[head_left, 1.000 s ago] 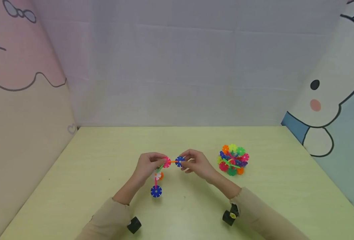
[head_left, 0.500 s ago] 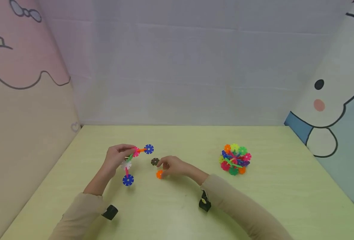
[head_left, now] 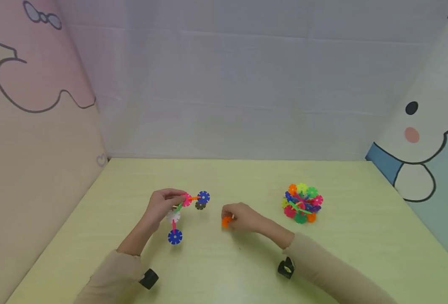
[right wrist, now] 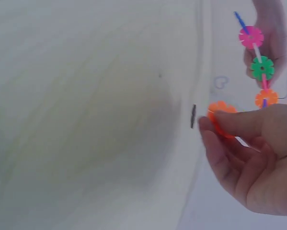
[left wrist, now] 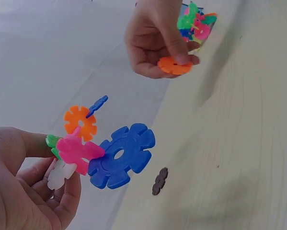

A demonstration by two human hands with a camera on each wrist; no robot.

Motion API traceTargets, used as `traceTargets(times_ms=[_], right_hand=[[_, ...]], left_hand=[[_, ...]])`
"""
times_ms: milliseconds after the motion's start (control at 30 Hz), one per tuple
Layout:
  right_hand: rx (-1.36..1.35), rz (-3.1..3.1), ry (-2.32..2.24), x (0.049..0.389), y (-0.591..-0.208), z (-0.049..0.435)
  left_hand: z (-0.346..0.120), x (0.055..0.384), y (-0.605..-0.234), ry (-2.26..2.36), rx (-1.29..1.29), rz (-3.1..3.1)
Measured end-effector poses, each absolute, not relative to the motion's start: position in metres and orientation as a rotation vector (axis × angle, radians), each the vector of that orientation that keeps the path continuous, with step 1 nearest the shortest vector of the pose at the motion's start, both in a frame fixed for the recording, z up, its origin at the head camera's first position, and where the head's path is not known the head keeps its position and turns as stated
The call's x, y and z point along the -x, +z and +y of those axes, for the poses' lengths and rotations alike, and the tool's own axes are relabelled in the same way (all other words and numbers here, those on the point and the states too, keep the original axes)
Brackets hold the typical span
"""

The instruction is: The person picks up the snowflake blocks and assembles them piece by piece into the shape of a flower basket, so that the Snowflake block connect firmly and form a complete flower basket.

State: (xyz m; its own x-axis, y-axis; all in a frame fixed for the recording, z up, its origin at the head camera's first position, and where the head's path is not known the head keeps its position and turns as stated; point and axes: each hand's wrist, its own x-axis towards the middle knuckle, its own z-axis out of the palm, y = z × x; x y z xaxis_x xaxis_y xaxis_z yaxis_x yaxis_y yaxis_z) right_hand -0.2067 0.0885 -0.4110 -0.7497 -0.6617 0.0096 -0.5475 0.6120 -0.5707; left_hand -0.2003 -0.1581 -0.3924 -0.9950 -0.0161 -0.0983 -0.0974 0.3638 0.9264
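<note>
My left hand [head_left: 159, 209] pinches a chain of interlocking notched plastic discs. Pink, green, white, orange and blue discs are joined edge to edge in it; a blue disc [head_left: 175, 237] hangs at the lower end, and another blue disc [left wrist: 109, 167] ends the upper arm. Between thumb and fingers, my right hand [head_left: 243, 216] grips a single orange disc [left wrist: 174, 66], apart from the chain. In the right wrist view this orange disc [right wrist: 221, 114] is partly covered by the thumb. A dark brown disc [left wrist: 160, 181] lies on the table, just below the chain's upper blue disc in the head view.
A cluster of many-coloured discs [head_left: 303, 203] sits on the pale table [head_left: 224, 261] to the right of my right hand. A white cloth wall [head_left: 224, 93] closes off the back, with printed panels at both sides. Black wrist cameras [head_left: 149, 278] hang below the sleeves.
My right hand let go of the chain's blue disc, went down to the table and took the orange disc, now drawn rightward. My left hand moved left with the chain, then partly back.
</note>
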Motion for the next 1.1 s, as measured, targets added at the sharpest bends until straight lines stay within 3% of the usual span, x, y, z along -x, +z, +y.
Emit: traceTargets(times_ms=[267,467,667,933,1100], right_hand=[[0.895,2.861,-1.419,0.183,-0.400,0.115],[0.799,2.976,-1.522,0.180,-0.405,0.118],[0.878,3.079,-1.544,0.182,-0.405,0.121],[0.732,2.743,-1.836,0.184,-0.399,0.125],[0.589,2.579,-1.866,0.171,-0.377,0.124]], left_hand=[[-0.121,0.188,-0.392,1.853,-0.025,2.413],[-0.100,0.183,-0.391,1.885,-0.093,2.336],[-0.093,0.181,-0.390,1.864,-0.074,2.315],[-0.089,0.180,-0.386,1.849,-0.073,2.283],[-0.087,0.179,-0.389,1.804,-0.072,2.284]])
